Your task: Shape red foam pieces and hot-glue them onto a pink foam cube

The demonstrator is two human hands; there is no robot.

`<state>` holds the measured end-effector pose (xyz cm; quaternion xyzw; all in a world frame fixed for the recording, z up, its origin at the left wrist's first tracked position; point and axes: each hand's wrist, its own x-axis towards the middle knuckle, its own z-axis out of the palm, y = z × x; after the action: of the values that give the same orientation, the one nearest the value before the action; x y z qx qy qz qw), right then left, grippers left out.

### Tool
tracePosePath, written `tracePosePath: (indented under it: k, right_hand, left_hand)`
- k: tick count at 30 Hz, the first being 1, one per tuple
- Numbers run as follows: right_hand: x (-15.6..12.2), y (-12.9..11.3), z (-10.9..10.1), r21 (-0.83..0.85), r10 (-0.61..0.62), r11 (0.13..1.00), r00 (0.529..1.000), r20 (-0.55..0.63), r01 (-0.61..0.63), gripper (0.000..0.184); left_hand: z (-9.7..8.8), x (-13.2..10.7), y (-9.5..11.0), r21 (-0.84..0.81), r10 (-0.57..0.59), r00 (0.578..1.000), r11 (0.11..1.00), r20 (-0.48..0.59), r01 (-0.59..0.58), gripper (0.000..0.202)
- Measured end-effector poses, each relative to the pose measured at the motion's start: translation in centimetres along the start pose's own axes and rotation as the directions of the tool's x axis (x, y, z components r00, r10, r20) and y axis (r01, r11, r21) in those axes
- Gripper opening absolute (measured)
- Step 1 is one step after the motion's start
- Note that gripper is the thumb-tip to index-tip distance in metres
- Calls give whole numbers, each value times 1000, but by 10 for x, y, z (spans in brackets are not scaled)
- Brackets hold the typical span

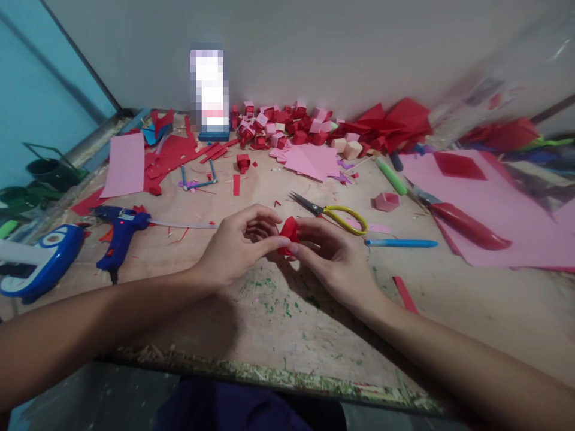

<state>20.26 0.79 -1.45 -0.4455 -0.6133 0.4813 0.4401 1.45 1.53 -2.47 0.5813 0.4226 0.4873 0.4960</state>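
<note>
A small red folded paper piece [288, 230] is held over the middle of the wooden table [278, 311]. My left hand [238, 242] pinches its left side with thumb and fingers closed. My right hand [330, 254] grips its right side, fingers curled around it. Just behind the hands lie yellow-handled scissors [332, 212], blades pointing left.
A blue glue gun [119, 230] with a glue stick lies at left, beside a blue-and-white device [40, 263]. A blue pen [399, 243], red-handled cutter [462, 224], green tube [390, 175], pink sheets [498, 209], a pink paper tray [385, 202] and a pile of red and pink cubes [287, 126] fill the back and right.
</note>
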Motion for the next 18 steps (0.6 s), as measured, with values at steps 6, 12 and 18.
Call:
tracePosePath:
  k: [6, 12, 18]
  right_hand:
    - [2, 4, -1, -16, -33, 999, 999, 2, 33, 8]
    - [0, 0, -1, -77, -58, 995, 998, -9, 57, 5]
    - [0, 3, -1, -69, -68, 995, 998, -18, 67, 5]
  left_hand:
    - [0, 0, 3, -16, -42, 994, 999, 100, 44, 17]
    - [-1, 1, 5, 32, 2, 994, 999, 109, -5, 8]
    - [-1, 0, 6, 97, 5, 994, 995, 112, -16, 12]
